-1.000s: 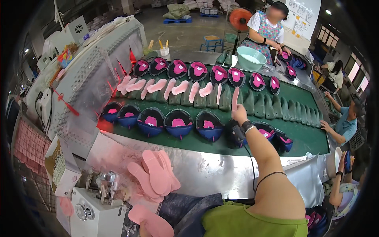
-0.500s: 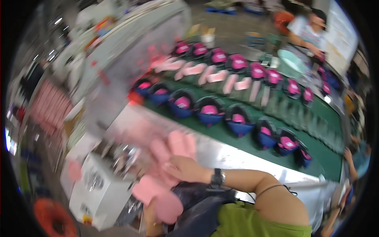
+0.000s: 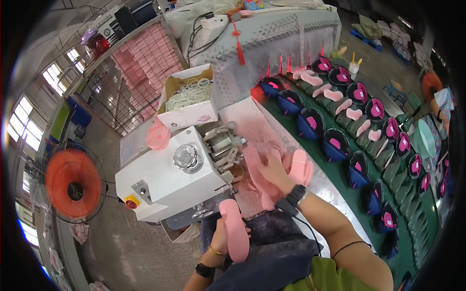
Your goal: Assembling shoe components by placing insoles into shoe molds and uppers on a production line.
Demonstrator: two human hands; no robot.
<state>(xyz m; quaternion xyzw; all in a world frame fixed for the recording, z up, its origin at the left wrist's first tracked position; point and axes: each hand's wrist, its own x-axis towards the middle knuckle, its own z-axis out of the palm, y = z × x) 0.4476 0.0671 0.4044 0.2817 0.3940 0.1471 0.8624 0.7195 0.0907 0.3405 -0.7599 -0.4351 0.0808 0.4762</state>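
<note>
In my left hand (image 3: pixel 221 237) is a pink shoe insole (image 3: pixel 235 232), held upright by its edge below the machine's front corner. My right hand (image 3: pixel 273 173) is closed over a long pink insole (image 3: pixel 253 162) on the dusty metal worktop, its fingertips partly hidden. Just right of that hand stands a cluster of pink insoles (image 3: pixel 301 167). The white bench machine (image 3: pixel 160 179), with a round dial and exposed metal rollers (image 3: pixel 225 145), sits left of both hands. One more pink insole (image 3: pixel 158 135) lies at its back edge.
A green conveyor (image 3: pixel 315 157) to the right carries dark blue shoe uppers (image 3: pixel 335 145) and pink insole pieces. Behind the machine is a box of pale cords (image 3: pixel 189 97). An orange fan (image 3: pixel 74 186) stands left. A person (image 3: pixel 441 109) is at the far right.
The view has swung left, bringing the machine and fan fully into sight. My left hand still holds pink insole material, and my right hand stays at the insoles on the worktop.
</note>
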